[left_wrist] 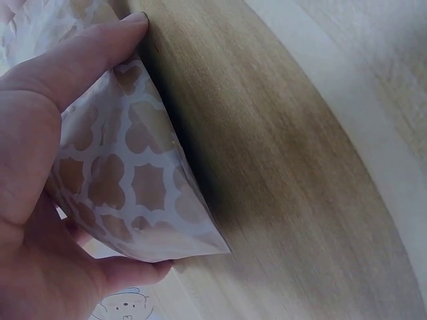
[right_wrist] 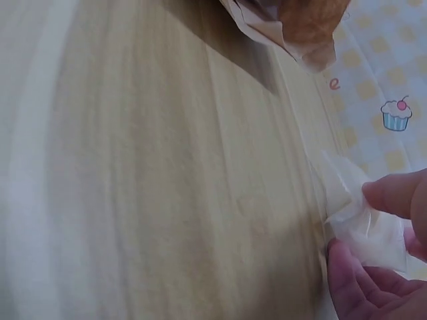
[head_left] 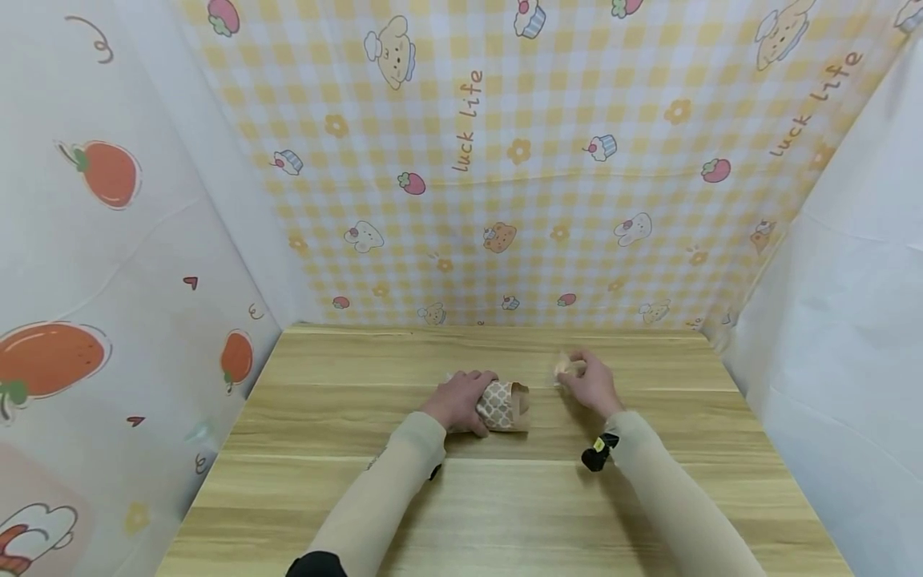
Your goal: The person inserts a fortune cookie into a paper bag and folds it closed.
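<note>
A patterned paper bag [head_left: 497, 405], brown with a white lattice print, lies on its side on the table, its mouth facing right. My left hand [head_left: 461, 401] grips the bag's closed end; in the left wrist view the thumb lies across the printed paper [left_wrist: 150, 183] and fingers reach under its edge. To the right of the bag's mouth, my right hand [head_left: 593, 385] pinches a small crinkled translucent packet [right_wrist: 363, 230] between thumb and fingers. Something pale shows inside the packet, too blurred to make out. The bag's brown open mouth [right_wrist: 307, 33] appears at the top of the right wrist view.
The wood-grain table [head_left: 505, 513] spreads around both hands. Behind it hangs a yellow checked cloth [head_left: 505, 200] with cartoon prints. White sheets stand at the left [head_left: 166, 240] and right [head_left: 829, 336] sides. A black strap device [head_left: 598, 453] sits at the right wrist.
</note>
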`<state>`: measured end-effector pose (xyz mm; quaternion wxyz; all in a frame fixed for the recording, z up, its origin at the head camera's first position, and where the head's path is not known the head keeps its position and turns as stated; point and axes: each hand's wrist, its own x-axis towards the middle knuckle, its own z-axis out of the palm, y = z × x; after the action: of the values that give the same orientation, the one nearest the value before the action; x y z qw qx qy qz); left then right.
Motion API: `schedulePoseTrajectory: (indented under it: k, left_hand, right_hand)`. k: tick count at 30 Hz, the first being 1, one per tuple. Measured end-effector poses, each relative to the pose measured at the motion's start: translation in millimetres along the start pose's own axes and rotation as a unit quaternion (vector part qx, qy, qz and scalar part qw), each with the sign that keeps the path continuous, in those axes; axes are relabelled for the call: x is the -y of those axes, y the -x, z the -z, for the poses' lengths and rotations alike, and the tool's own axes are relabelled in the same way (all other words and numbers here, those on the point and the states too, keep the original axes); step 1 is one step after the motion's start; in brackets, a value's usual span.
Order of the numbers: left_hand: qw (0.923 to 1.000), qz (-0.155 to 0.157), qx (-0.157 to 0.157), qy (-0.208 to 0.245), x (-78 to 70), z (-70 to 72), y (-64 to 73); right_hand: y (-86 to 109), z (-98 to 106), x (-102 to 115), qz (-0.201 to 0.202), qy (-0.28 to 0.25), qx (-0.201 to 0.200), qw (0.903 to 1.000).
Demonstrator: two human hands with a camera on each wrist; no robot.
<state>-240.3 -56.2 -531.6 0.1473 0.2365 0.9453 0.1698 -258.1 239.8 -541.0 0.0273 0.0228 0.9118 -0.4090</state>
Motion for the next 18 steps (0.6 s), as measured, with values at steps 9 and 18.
schedulePoseTrajectory:
  k: [9, 18]
  left_hand:
    - [1.0000, -0.002, -0.002, -0.001, -1.3, 0.4, 0.2]
    - [1.0000, -0.001, -0.001, -0.002, -0.9, 0.6, 0.9]
  right_hand:
    - [12.0, -7.8, 1.6, 0.010, -0.062, 0.019, 0.9978]
    - [27.0, -10.7, 15.2, 0.023, -0.112, 0.019, 0.9932]
